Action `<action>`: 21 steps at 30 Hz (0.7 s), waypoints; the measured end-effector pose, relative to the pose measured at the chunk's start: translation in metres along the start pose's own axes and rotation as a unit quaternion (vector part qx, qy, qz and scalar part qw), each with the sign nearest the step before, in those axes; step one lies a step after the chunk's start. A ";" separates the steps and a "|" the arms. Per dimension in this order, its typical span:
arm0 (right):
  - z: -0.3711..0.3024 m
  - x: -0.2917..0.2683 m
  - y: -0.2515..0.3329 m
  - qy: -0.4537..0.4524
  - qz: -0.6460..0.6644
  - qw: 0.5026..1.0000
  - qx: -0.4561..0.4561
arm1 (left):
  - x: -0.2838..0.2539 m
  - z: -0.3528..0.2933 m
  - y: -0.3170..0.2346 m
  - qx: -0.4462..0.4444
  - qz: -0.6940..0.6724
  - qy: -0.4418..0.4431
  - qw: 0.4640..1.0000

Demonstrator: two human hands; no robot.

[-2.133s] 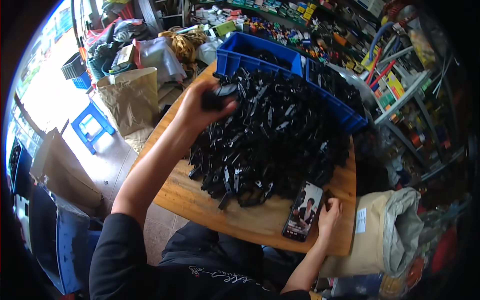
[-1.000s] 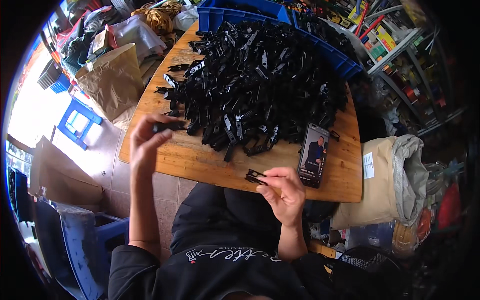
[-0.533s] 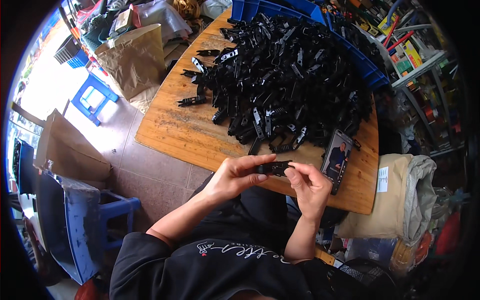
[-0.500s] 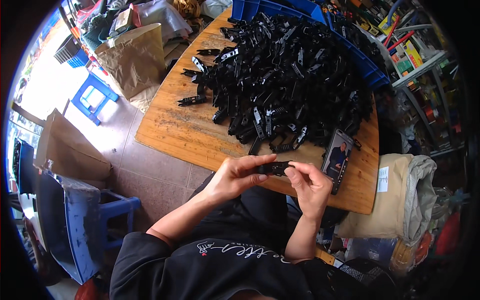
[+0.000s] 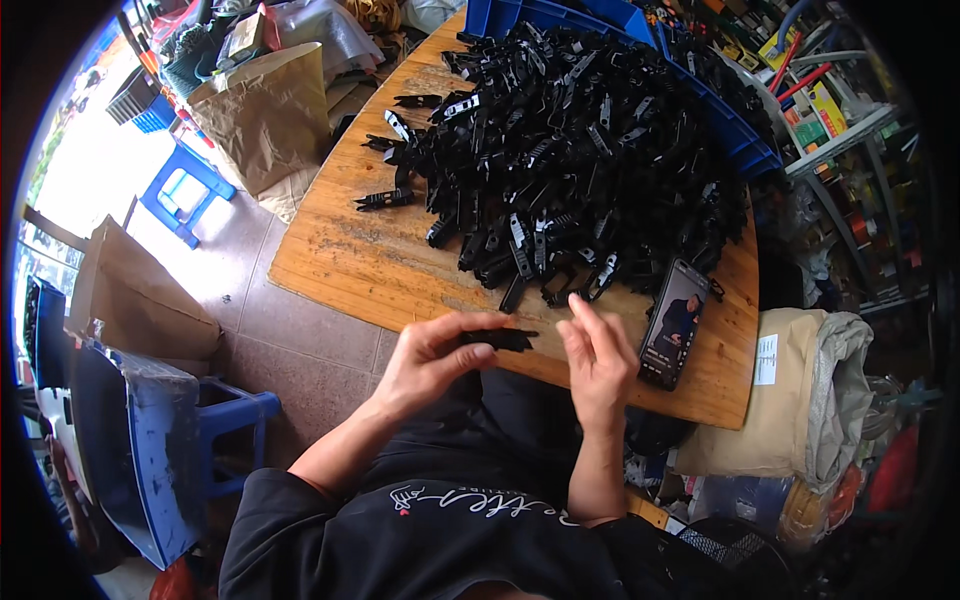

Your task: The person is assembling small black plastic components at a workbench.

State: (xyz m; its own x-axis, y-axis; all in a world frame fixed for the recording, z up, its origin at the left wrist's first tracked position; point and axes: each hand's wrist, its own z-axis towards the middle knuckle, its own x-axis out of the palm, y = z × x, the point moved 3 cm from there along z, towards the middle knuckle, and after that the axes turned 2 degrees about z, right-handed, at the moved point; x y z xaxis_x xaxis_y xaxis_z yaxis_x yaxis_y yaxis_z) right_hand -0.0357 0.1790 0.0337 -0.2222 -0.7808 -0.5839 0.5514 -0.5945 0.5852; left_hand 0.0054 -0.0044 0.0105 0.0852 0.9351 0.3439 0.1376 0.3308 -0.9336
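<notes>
My left hand is closed on a small black part, pinched between thumb and fingers. The part is long and narrow with a notched end pointing right; its exact kind is too small to tell. To its right, my right hand is apart from the part, fingers stretched toward the heap and nothing visible in them. Beyond both hands, a large heap of similar black parts, some with pale shiny faces, covers much of the wooden table. Several single parts lie at the heap's left edge.
A phone leans at the table's right, its screen lit. Blue crates stand behind the heap. Left of the table are a brown paper bag and a blue stool. A sack sits at the right.
My right hand has let go of the black part and lifted off it, fingers now pointing to the heap. My left hand has drawn slightly left and down, still holding the part.
</notes>
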 end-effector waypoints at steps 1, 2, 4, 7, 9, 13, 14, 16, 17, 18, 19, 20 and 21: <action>0.012 -0.003 0.000 0.024 -0.093 0.994 -0.059 | -0.006 0.000 -0.001 0.023 0.022 -0.007 0.999; 0.021 -0.004 0.001 0.057 -0.149 0.985 -0.072 | -0.011 0.002 -0.001 0.025 0.003 -0.008 1.000; 0.030 0.007 -0.014 0.122 -0.136 0.977 -0.112 | -0.014 0.005 -0.004 -0.012 -0.018 -0.025 0.999; 0.026 0.002 -0.013 0.086 -0.058 0.991 -0.080 | -0.016 0.007 -0.001 -0.018 -0.040 -0.027 0.999; 0.023 -0.005 -0.007 0.083 0.013 0.996 -0.018 | -0.012 0.009 -0.004 -0.020 -0.048 -0.033 0.998; 0.010 -0.008 0.022 0.099 0.136 0.985 0.048 | 0.002 0.013 -0.006 -0.033 -0.028 0.025 0.999; 0.009 -0.007 0.027 0.119 0.121 0.985 0.024 | 0.004 0.013 -0.006 -0.031 -0.015 0.039 0.999; 0.010 -0.002 0.031 0.113 0.116 0.987 0.008 | 0.006 0.011 -0.007 -0.023 0.010 0.043 0.999; 0.011 0.000 0.031 0.110 0.114 0.987 0.008 | 0.007 0.011 -0.007 -0.013 0.035 0.045 0.998; 0.011 0.001 0.031 0.107 0.112 0.988 0.008 | 0.009 0.010 -0.004 -0.013 0.035 0.047 0.998; 0.011 0.002 0.033 0.105 0.117 0.987 0.005 | 0.010 0.010 -0.002 0.020 0.085 0.048 0.995; 0.010 0.002 0.033 0.107 0.118 0.987 0.004 | 0.011 0.010 0.000 0.053 0.135 0.049 0.988; 0.009 0.001 0.032 0.112 0.109 0.988 0.005 | 0.011 0.011 0.002 0.046 0.114 0.048 0.991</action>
State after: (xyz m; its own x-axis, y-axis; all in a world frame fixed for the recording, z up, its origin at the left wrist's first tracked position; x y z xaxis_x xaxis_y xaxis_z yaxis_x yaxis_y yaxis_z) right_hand -0.0258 0.1576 0.0566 0.0846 -0.8287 -0.5532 0.5590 -0.4201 0.7149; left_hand -0.0039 0.0082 0.0117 0.1987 0.9718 0.1270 0.0128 0.1270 -0.9918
